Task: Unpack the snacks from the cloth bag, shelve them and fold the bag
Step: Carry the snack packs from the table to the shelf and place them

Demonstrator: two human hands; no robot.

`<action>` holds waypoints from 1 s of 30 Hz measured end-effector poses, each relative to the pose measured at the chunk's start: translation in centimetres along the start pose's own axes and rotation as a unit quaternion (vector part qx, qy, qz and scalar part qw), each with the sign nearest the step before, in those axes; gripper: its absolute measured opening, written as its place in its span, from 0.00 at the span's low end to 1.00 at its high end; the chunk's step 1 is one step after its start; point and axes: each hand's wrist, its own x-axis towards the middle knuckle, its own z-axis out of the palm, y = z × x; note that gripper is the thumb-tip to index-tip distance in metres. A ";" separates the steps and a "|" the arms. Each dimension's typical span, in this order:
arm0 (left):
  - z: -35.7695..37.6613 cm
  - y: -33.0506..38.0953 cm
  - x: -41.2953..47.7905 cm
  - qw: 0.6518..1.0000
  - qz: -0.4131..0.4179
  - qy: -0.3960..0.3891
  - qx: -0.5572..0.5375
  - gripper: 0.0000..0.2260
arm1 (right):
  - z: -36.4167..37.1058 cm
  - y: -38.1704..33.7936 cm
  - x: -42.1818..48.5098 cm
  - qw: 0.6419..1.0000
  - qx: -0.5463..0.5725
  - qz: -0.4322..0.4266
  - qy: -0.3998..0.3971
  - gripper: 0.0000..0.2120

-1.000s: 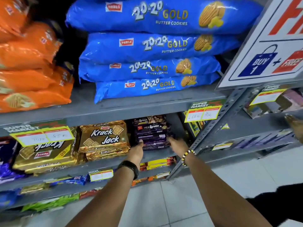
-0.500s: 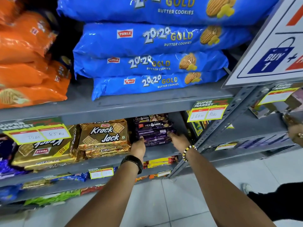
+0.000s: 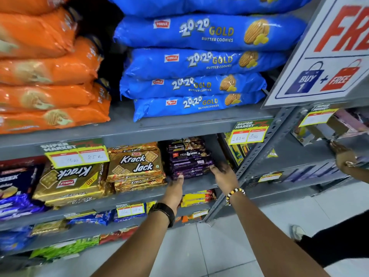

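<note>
A stack of purple Hide & Seek biscuit packs lies on the middle grey shelf, to the right of the gold Krack Jack packs. My left hand, with a black watch on its wrist, grips the stack's front left corner with the thumb on top. My right hand, with a beaded bracelet, presses against the stack's right side with its fingers spread along the lower packs. The cloth bag is not in view.
Blue 20-20 Gold cookie bags and orange bags fill the shelf above. A slotted steel upright stands just right of my right hand. Another person's hand reaches into the neighbouring rack; their shoe rests on the tiled floor.
Both my hands have stayed on the purple stack and edged slightly further onto the shelf. The other person's hand at the right has shifted lower on the neighbouring rack.
</note>
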 end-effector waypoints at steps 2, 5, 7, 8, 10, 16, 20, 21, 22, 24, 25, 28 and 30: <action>-1.4 -0.3 -1.0 1.000 -0.003 -0.024 -0.002 0.30 | 0.2 0.1 -1.5 1.000 0.000 -0.013 0.020 0.32; -4.4 -1.2 -2.8 0.999 0.009 -0.049 0.021 0.28 | 1.3 0.7 -4.1 0.999 0.005 -0.011 0.035 0.31; -7.6 -2.3 -4.3 0.998 0.016 -0.046 0.031 0.29 | 2.9 0.9 -6.7 0.999 -0.020 -0.005 0.038 0.26; -9.5 -3.1 -5.1 0.998 0.018 -0.048 0.034 0.30 | 4.0 1.0 -8.0 0.999 -0.036 0.000 0.032 0.21; -12.8 -4.4 -6.7 0.998 0.022 -0.049 0.026 0.29 | 6.0 1.1 -10.1 0.998 -0.059 -0.003 0.011 0.11; -29.7 -9.9 -12.8 0.999 0.042 0.023 -0.011 0.21 | 17.8 -2.4 -19.9 0.988 -0.115 -0.089 -0.055 0.22; -42.3 -14.1 -17.6 0.991 0.078 0.101 -0.032 0.10 | 28.6 -5.1 -27.1 0.972 -0.116 -0.137 -0.152 0.25; -45.4 -15.2 -18.8 0.988 0.079 0.122 -0.052 0.14 | 31.4 -5.8 -29.0 0.964 -0.130 -0.150 -0.175 0.25; -48.4 -16.3 -20.1 0.984 0.080 0.143 -0.064 0.17 | 34.2 -6.4 -30.7 0.956 -0.141 -0.167 -0.195 0.25; -53.8 -18.4 -22.4 0.974 0.084 0.192 -0.084 0.22 | 39.1 -7.4 -33.9 0.942 -0.152 -0.195 -0.226 0.23; -56.3 -19.3 -24.1 0.967 0.085 0.219 -0.103 0.26 | 42.0 -7.8 -35.5 0.933 -0.158 -0.209 -0.248 0.21; -63.4 -22.9 -29.7 0.940 0.075 0.288 -0.164 0.14 | 51.3 -8.9 -41.2 0.884 -0.202 -0.258 -0.333 0.18; -67.3 -25.3 -32.5 0.918 0.083 0.339 -0.186 0.09 | 56.9 -9.3 -44.7 0.853 -0.219 -0.295 -0.371 0.16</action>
